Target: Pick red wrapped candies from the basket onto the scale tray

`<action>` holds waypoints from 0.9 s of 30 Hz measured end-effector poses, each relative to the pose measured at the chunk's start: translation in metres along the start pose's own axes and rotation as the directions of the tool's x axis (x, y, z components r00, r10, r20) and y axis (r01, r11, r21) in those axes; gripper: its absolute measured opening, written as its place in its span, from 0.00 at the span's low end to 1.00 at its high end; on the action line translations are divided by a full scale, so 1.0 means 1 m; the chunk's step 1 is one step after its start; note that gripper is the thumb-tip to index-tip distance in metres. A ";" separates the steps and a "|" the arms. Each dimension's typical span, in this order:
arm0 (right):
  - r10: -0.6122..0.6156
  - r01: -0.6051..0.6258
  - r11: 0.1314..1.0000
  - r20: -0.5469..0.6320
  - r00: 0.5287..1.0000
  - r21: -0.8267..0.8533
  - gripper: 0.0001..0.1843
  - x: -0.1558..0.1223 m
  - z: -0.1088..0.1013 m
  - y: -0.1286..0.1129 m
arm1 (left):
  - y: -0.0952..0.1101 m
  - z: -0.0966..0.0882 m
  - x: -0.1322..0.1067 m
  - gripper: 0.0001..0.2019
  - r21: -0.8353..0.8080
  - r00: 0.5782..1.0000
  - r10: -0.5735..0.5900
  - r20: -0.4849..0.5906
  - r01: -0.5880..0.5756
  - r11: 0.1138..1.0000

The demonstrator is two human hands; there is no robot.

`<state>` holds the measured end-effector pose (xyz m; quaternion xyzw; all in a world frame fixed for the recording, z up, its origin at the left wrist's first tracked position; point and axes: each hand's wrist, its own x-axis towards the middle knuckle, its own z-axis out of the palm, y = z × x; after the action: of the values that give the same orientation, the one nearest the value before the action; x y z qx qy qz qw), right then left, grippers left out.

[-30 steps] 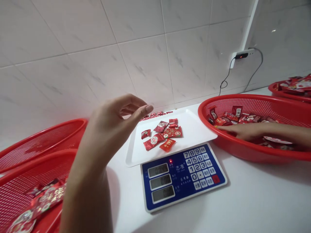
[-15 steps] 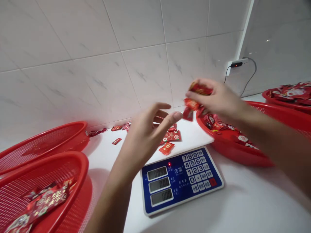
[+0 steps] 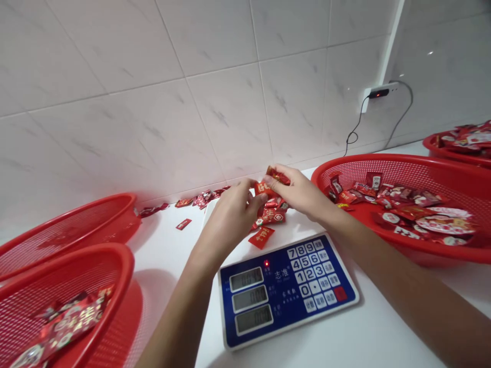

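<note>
Midair, just above white tray [image 3: 299,223]: left hand [image 3: 230,225] pinching red foil candy [image 3: 263,189], right hand [image 3: 303,193] closed on second candy [image 3: 278,176], hands nearly touching. Loose candies [image 3: 270,215] on tray; blue digital scale [image 3: 287,291] just below; red mesh basket [image 3: 364,164] at right.

Operator body, visible parts: the left hand [image 3: 229,217] and right hand [image 3: 303,193] are bare, with slender fingers. The left forearm [image 3: 180,317] enters the view at the near edge; the right forearm [image 3: 406,276] enters at the near right. Both forearms are bare, slim and smooth in outline, tapering toward the wrists.
</note>
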<state>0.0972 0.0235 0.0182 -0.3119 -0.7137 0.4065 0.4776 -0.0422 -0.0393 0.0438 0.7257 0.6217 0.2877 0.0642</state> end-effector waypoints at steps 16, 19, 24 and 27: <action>0.026 -0.017 0.998 -0.147 0.989 0.058 0.10 0.006 -0.027 -0.009 | -0.015 -0.020 0.004 0.12 -0.048 0.958 -0.067 -0.279 0.056 0.997; -0.013 0.026 0.995 -0.134 0.991 0.101 0.13 0.002 -0.025 -0.015 | -0.006 -0.024 -0.001 0.16 -0.174 0.927 -0.086 -0.366 0.023 0.984; -0.047 0.069 0.987 -0.151 0.987 0.145 0.16 -0.005 -0.025 -0.028 | 0.006 -0.027 -0.009 0.23 -0.474 0.894 -0.098 -0.437 -0.136 0.870; -0.037 0.062 0.983 -0.146 0.989 0.174 0.17 -0.007 -0.025 -0.034 | 0.015 -0.030 -0.013 0.20 -0.489 0.876 -0.068 -0.477 -0.200 0.849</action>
<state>0.1210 0.0082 0.0501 -0.2782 -0.6463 0.4335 0.5630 -0.0448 -0.0627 0.0708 0.6081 0.4894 0.6179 0.0942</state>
